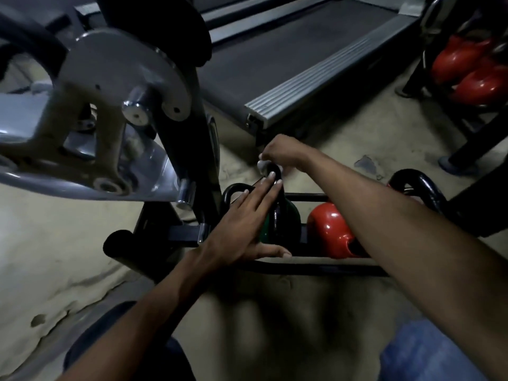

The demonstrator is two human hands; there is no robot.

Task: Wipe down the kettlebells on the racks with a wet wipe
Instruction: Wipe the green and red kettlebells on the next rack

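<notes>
A green kettlebell [288,218] with a black handle stands on a low black rack [316,266] on the floor. My left hand [244,226] lies flat against its near side, fingers spread, steadying it. My right hand [283,154] is closed on a white wet wipe [262,165], pressed on the top of the kettlebell's handle. To the right on the same rack sits a red kettlebell [330,229], partly hidden by my right forearm. Another black handle [420,188] rises further right.
A grey weight machine [104,105] with a pivot plate looms at the left, close to the rack. A treadmill [302,64] lies beyond. A second rack at top right holds red kettlebells [472,70]. My knees are at the bottom edge.
</notes>
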